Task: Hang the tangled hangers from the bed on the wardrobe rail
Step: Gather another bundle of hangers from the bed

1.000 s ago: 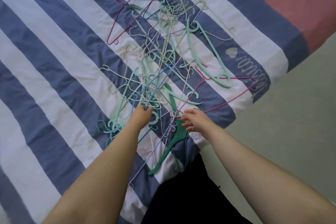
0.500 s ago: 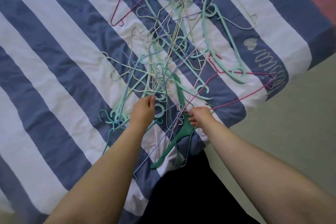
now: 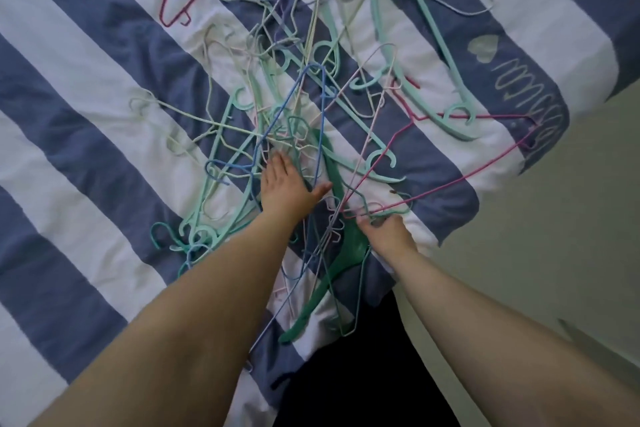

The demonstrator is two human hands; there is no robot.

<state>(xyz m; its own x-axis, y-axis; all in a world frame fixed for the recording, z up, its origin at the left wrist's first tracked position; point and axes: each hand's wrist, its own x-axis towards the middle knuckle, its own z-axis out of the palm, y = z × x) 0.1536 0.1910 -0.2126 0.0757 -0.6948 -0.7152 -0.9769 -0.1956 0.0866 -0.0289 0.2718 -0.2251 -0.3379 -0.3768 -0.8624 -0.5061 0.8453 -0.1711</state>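
On the striped bed cover (image 3: 90, 87) the hangers (image 3: 311, 107) lie in one knotted heap near the corner. Her left hand (image 3: 282, 187) rests flat on the pile, fingers straight; her right hand (image 3: 386, 229) pinches thin wires beside the dark green hanger (image 3: 348, 246). They look light and stiff, their hooks snagging easily, so I'd take one by its hook and ease it free.
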